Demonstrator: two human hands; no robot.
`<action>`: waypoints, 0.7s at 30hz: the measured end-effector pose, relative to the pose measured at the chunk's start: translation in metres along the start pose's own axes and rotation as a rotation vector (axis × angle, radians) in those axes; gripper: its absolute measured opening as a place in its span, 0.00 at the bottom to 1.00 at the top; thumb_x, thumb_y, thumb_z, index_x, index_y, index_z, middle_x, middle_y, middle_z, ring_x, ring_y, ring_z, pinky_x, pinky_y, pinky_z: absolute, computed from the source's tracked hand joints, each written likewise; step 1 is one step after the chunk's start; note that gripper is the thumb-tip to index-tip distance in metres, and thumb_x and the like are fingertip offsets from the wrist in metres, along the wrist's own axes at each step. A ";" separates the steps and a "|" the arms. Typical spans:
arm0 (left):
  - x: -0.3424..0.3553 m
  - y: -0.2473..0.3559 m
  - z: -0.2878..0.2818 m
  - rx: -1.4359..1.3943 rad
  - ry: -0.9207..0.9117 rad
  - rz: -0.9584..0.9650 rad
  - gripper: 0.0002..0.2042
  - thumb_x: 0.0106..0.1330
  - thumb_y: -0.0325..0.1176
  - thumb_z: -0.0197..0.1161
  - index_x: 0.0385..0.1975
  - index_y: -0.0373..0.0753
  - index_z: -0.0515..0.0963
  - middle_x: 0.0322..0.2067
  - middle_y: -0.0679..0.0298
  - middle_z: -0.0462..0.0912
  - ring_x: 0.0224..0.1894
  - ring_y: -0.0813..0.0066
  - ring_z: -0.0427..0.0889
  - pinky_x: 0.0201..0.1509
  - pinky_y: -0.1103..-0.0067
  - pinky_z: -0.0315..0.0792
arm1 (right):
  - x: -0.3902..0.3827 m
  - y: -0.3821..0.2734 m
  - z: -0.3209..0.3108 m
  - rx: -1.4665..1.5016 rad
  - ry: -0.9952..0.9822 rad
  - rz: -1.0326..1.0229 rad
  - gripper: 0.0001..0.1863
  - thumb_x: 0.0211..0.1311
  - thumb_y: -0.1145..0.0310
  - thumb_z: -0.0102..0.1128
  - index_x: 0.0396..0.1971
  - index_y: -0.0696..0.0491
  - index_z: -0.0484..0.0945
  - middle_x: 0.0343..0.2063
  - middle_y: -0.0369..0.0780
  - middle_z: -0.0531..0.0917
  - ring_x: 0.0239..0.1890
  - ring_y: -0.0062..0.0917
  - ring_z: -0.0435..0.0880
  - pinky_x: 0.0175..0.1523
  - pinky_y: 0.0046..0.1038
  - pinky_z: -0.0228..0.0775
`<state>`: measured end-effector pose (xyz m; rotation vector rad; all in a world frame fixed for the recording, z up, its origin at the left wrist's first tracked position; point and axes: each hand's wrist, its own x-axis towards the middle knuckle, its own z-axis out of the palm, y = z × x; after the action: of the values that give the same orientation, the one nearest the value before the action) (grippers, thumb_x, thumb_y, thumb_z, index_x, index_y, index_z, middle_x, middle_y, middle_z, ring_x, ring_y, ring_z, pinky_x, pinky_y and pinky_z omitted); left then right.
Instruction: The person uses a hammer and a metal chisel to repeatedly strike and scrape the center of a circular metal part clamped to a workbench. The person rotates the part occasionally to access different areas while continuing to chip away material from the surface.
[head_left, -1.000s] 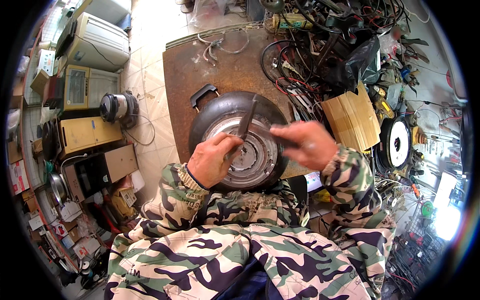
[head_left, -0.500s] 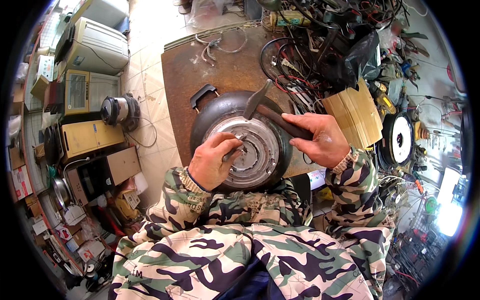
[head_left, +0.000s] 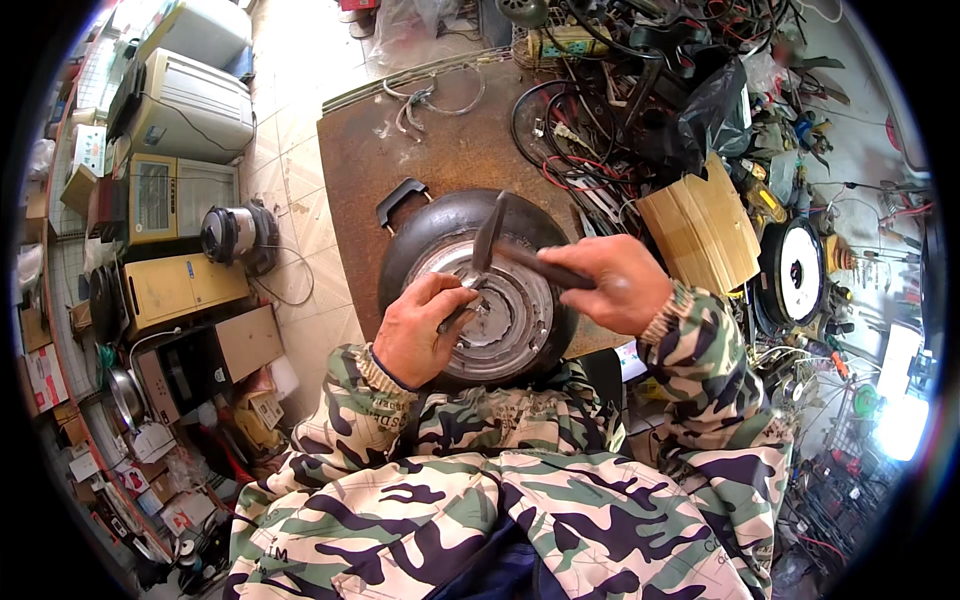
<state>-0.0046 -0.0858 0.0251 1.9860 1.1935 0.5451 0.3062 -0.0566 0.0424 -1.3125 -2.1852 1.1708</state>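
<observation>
While the left hand point(head_left: 420, 335) grips a thin tool, its tip hidden at the hub of the wheel motor point(head_left: 478, 285) on the rusty counter point(head_left: 440, 150), the right hand point(head_left: 615, 280) is clenched on a hammer point(head_left: 505, 250), handle end hidden in the fist.

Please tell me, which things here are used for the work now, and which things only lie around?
In use:
left hand holding a small tool against the wheel hub
right hand holding a hammer
tyre

Lying about:
cardboard box
loose cables
yellow case
white appliance
</observation>
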 end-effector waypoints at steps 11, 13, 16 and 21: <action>-0.008 0.008 -0.032 -0.090 0.194 -0.125 0.10 0.69 0.25 0.72 0.49 0.35 0.88 0.45 0.55 0.86 0.46 0.62 0.89 0.52 0.74 0.81 | -0.062 -0.007 0.038 0.478 0.568 0.457 0.31 0.61 0.81 0.75 0.66 0.64 0.80 0.60 0.53 0.87 0.60 0.31 0.88 0.66 0.31 0.79; -0.012 0.012 -0.025 -0.047 0.173 -0.093 0.11 0.68 0.24 0.73 0.49 0.35 0.88 0.45 0.54 0.86 0.46 0.60 0.89 0.52 0.73 0.81 | -0.066 -0.006 0.053 0.492 0.609 0.460 0.31 0.60 0.80 0.76 0.65 0.66 0.80 0.59 0.53 0.88 0.60 0.31 0.88 0.66 0.31 0.79; -0.018 0.010 -0.014 -0.024 0.141 -0.062 0.13 0.66 0.24 0.74 0.50 0.36 0.88 0.47 0.53 0.86 0.48 0.56 0.89 0.52 0.70 0.82 | -0.069 -0.007 0.068 0.507 0.645 0.398 0.31 0.59 0.79 0.76 0.65 0.66 0.81 0.59 0.53 0.88 0.60 0.32 0.88 0.66 0.32 0.79; -0.019 0.008 -0.002 -0.005 0.128 -0.066 0.13 0.66 0.23 0.74 0.50 0.35 0.88 0.49 0.52 0.86 0.49 0.53 0.89 0.52 0.68 0.83 | -0.069 -0.015 0.075 0.365 0.583 0.393 0.31 0.57 0.78 0.76 0.63 0.60 0.83 0.52 0.54 0.89 0.53 0.39 0.91 0.60 0.33 0.81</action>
<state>-0.0102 -0.1038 0.0328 1.9243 1.3295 0.6486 0.2860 -0.1544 0.0176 -1.6880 -1.2773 1.0677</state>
